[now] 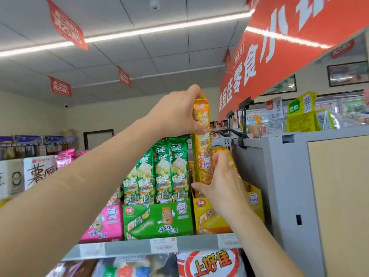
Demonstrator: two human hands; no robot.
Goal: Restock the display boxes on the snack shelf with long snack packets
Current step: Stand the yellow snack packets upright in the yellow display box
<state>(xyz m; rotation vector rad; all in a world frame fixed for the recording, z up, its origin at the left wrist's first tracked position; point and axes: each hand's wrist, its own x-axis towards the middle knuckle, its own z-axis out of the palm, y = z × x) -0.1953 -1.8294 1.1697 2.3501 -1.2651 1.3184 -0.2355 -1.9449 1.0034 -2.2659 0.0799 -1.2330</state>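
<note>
While left hand (pixel 177 111) and right hand (pixel 224 182) fingers (pixel 219 157) grip yellow packet (pixel 203 142), green box (pixel 159 218) beside, grey cabinet (pixel 279 176) right.

Left hand (pixel 179 111), right hand (pixel 222 184), bare forearms (pixel 79 186)

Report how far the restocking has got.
Done: the green box is packed with green packets. In hand: left hand and right hand hold a yellow packet upright, its lower end at the yellow box. Left: seating it; the pink box has its fill hidden.
</note>
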